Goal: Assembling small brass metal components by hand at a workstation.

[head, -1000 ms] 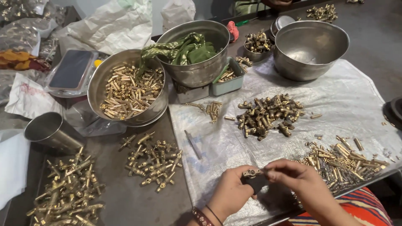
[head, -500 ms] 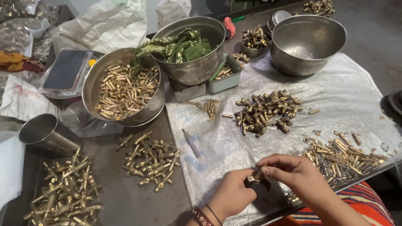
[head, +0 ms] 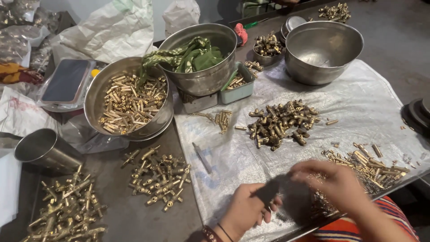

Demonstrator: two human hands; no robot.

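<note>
Your left hand [head: 246, 208] and right hand [head: 333, 183] meet, blurred, grip indiscernible, over crinkled plastic sheet [head: 367, 112] near ridged brass fittings [head: 280, 123].

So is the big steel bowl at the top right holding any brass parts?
No, the big steel bowl at the top right shows only its bare shiny inside; the brass parts lie in heaps on the white sheet beside it.

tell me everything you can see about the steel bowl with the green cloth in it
The steel bowl is round, deep and dull silver, upright at the back middle of the table. A crumpled green patterned cloth fills it and trails over its left rim toward the neighbouring bowl of brass pins. It appears to rest on a small grey box.
</note>
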